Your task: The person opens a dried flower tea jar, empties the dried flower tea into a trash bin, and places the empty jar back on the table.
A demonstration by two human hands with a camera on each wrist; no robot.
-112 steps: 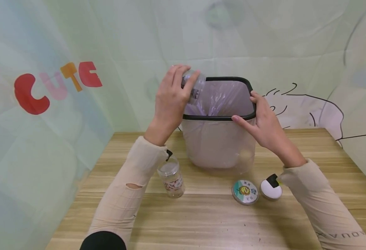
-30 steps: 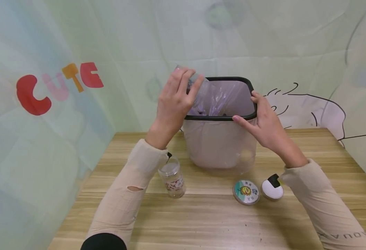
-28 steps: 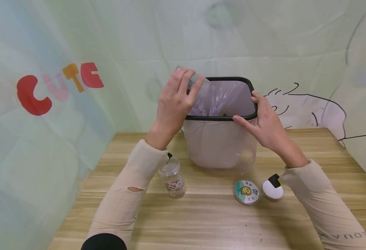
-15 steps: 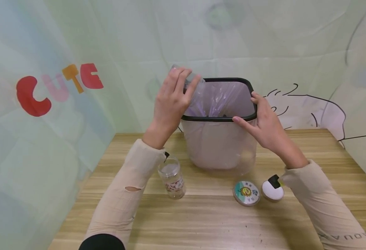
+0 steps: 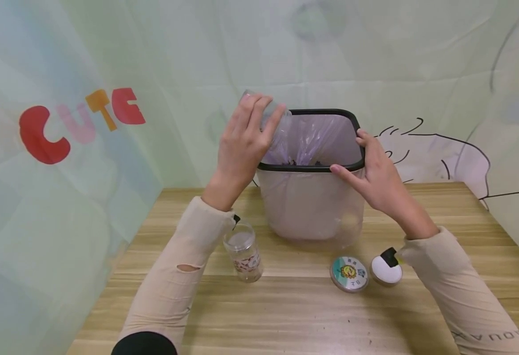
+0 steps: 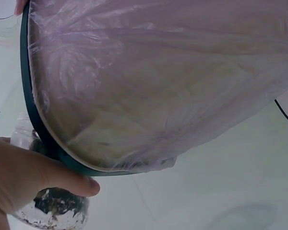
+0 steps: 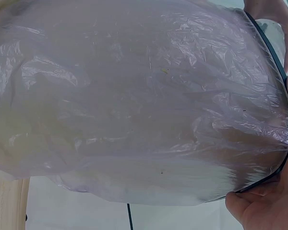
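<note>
My left hand [image 5: 241,140] grips a clear plastic jar [image 5: 281,118], tilted mouth-down over the left side of the trash bin [image 5: 305,207]. Dark, flaky bits [image 6: 60,201] cling inside the jar in the left wrist view. The bin has a black rim [image 5: 326,168] and a thin purplish bag [image 5: 314,138] lining it; the bag also hangs over its outside. A few dark specks show within the bag. On the right, my right hand [image 5: 376,172] holds the rim, thumb in front and fingers on the far side.
A second clear jar [image 5: 245,254] with a printed band stands below my left wrist. Two round lids, one with a sun picture [image 5: 349,273] and one white [image 5: 386,272], lie on the wooden table [image 5: 286,315] at right. Small dark crumbs dot the table front. A printed cloth hangs behind.
The jar in my left hand has tipped further, its base now raised to the left. Dark bits have appeared in the bag. My right hand keeps its grip on the rim.
</note>
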